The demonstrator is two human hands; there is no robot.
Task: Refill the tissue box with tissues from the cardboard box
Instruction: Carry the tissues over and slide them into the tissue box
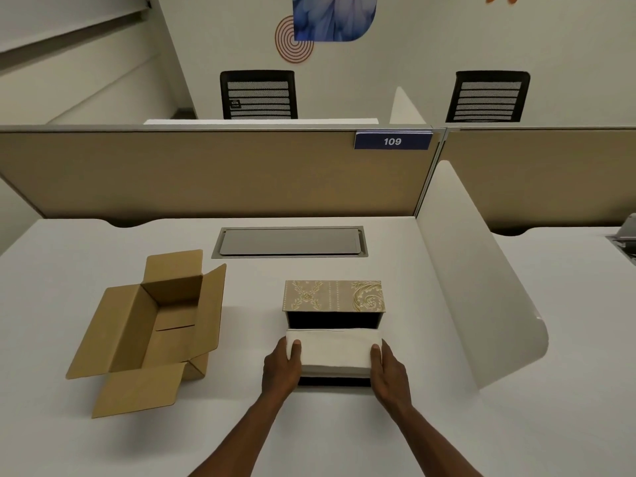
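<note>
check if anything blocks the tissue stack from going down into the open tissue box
Nothing visible does. The white stack of tissues, held by the left hand and right hand, sits over the black-lined tissue box, whose beige patterned lid stands open behind.

The white desk [309,442] lay bare at six o'clock, open for any approach from the near edge. At nine o'clock the cardboard box [151,332] sprawled with its four flaps splayed, blocking a low sweep from that side. A clear strip ran between it and the tissue box [333,306]. At three o'clock the white divider [481,287] walled off the desk. At twelve, a closed cable tray [289,242] sat flush, with the tan partition [206,173] rising behind it.
</note>
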